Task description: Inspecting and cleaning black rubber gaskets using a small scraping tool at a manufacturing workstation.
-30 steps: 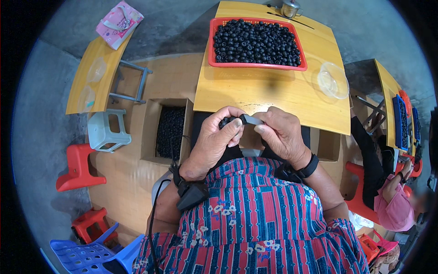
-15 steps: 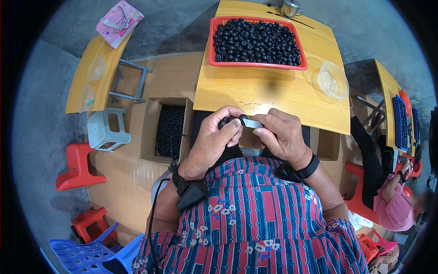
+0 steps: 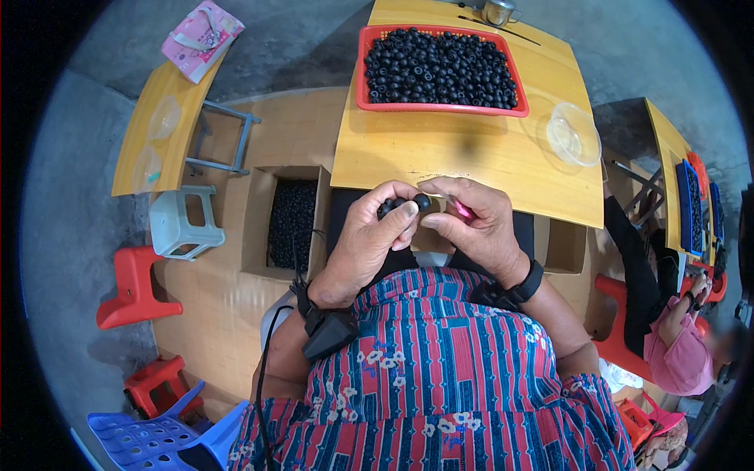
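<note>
My left hand [image 3: 363, 239] is closed around several small round black parts [image 3: 422, 202], with one standing out between thumb and forefinger. Facing it, my right hand [image 3: 481, 224] grips a small knife by its pink handle [image 3: 463, 210]; the blade is mostly hidden by the fingers. A narrow gap lies between the right fingertips and the black part. Both hands are held over my lap, just in front of the table's near edge. Beyond them, a red plastic basket [image 3: 440, 108] heaped with the same black parts stands on the yellow table [image 3: 393, 153].
A clear plastic bowl [image 3: 572, 135] sits at the table's right side, a metal mug [image 3: 499, 12] at its far end. On the floor to the left is a cardboard box [image 3: 258, 224] of black parts. A person in pink [image 3: 682, 345] sits at the right.
My right hand has turned and drawn slightly off the black part. The knife's flat blade, plain to see before, is now mostly hidden, and its pink handle shows.
</note>
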### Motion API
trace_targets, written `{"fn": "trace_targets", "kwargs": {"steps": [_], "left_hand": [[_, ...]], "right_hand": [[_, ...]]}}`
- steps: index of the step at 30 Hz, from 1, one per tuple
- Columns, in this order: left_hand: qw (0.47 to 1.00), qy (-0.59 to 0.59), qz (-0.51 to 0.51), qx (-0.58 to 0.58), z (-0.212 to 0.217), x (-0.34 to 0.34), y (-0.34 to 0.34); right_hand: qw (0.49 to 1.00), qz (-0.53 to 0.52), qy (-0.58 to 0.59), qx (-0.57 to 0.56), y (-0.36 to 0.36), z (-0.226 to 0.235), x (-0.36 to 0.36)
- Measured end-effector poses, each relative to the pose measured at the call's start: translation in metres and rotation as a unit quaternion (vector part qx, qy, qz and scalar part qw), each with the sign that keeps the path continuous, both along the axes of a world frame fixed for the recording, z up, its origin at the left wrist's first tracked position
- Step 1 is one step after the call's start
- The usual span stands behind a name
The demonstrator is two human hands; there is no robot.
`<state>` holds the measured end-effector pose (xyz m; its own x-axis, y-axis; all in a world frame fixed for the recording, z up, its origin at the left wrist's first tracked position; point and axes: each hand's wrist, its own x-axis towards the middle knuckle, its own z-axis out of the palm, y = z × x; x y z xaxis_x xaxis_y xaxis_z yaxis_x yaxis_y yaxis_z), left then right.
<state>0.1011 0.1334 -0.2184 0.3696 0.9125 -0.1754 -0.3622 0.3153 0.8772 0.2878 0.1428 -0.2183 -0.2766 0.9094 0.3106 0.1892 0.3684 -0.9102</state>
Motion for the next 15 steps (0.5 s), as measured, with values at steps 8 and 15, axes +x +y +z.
{"fn": "trace_targets", "kwargs": {"steps": [8, 15], "left_hand": [[1.0, -0.008, -0.018, -0.004, -0.011, 0.001, -0.001], [0.998, -0.036, -0.022, -0.038, -0.014, 0.001, 0.001]], "right_hand": [[0.999, 0.009, -0.021, -0.036, 0.002, 0.006, -0.005], [0.999, 0.0, -0.038, -0.016, 0.004, 0.0, -0.001]]}}
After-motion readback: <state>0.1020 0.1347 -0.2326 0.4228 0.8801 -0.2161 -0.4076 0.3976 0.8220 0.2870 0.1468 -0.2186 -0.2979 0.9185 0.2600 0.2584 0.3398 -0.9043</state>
